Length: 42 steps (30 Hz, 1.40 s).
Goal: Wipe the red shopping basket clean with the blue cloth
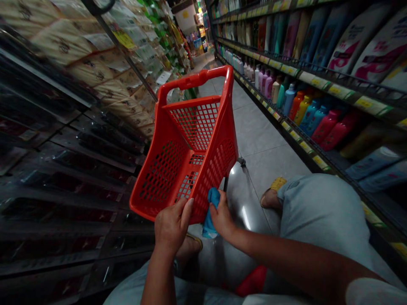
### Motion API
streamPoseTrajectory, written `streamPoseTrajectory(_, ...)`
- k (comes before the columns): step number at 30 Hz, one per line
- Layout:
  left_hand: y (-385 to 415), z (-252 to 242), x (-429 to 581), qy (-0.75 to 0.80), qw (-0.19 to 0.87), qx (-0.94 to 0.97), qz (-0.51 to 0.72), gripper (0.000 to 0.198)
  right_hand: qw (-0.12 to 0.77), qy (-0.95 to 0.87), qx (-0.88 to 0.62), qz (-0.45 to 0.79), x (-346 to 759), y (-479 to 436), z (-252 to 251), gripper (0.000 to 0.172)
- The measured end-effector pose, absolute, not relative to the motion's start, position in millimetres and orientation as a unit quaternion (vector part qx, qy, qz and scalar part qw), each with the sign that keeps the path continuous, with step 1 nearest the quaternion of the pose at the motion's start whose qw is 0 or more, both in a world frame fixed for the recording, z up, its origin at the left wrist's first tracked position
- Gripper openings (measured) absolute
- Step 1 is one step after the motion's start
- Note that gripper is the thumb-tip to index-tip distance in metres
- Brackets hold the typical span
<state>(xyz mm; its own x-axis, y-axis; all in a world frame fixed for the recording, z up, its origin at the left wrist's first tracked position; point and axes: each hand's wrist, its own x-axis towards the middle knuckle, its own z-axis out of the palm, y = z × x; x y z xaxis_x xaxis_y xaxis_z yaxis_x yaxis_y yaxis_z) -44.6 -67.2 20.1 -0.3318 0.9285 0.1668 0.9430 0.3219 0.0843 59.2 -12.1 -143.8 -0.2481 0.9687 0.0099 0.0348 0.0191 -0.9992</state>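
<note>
A red plastic shopping basket cart [187, 154] stands tilted before me, with nothing visible inside its grid-walled basket. My left hand [171, 222] grips its near rim, the thumb lying along the edge. Bunched in my right hand [221, 216] is a blue cloth [210, 222], close against the outer right wall of the basket. Part of the cloth hangs below my fingers. The cart's handle [197, 79] is at the far end. Below the basket on the right, a small caster wheel [241, 162] shows.
Shelves of colourful bottles [305, 109] line the right side. Packaged goods [95, 67] are stacked and hung on the left. Grey floor tiles [260, 127] run down the aisle. My knee [324, 212] and yellow shoe [278, 184] are on the right; something red [252, 281] lies low between my legs.
</note>
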Motion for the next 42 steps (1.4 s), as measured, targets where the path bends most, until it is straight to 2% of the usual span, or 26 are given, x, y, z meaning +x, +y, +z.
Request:
streamPoseTrajectory(4,-68.4,15.8,-39.6,-0.810,0.086,-0.573,-0.085,0.053,0.421,-0.597,-0.389,0.562,60.1,-10.1,-135.4,0.052)
streamPoseTrajectory(9,-74.0,8.6,-31.2,-0.799,0.154,-0.573,-0.094,0.051,0.438,-0.523,-0.487,0.546,54.0,26.2,-131.7,0.047)
streamPoseTrajectory(15,-76.6,6.5,-29.0,-0.775,0.194,-0.591,-0.108,0.045,0.495,-0.588,-0.390,0.507,60.4,39.2,-119.3,0.047)
streamPoseTrajectory(21,-74.7,8.8,-29.3,-0.761,0.201,-0.606,-0.118,0.049,0.512,-0.492,-0.496,0.499,46.5,92.0,-115.4,0.042)
streamPoseTrajectory(25,-74.0,7.7,-29.4,-0.759,0.209,-0.605,-0.122,0.046,0.563,-0.569,-0.406,0.441,49.0,93.7,-94.8,0.043)
streamPoseTrajectory(27,-74.0,8.0,-29.2,-0.760,0.207,-0.604,-0.124,0.046,0.550,-0.596,-0.383,0.443,54.1,93.0,-96.1,0.041)
streamPoseTrajectory(32,-74.8,9.7,-28.8,-0.763,0.193,-0.603,-0.126,0.047,0.482,-0.494,-0.534,0.489,50.8,121.0,-108.0,0.038)
streamPoseTrajectory(37,-75.1,11.7,-26.1,-0.768,0.179,-0.597,-0.145,0.043,0.531,-0.555,-0.444,0.462,45.2,131.0,-92.9,0.042)
streamPoseTrajectory(42,-83.7,6.5,-14.7,-0.766,0.175,-0.589,-0.188,0.029,0.456,-0.526,-0.513,0.503,52.8,137.1,-94.2,0.035)
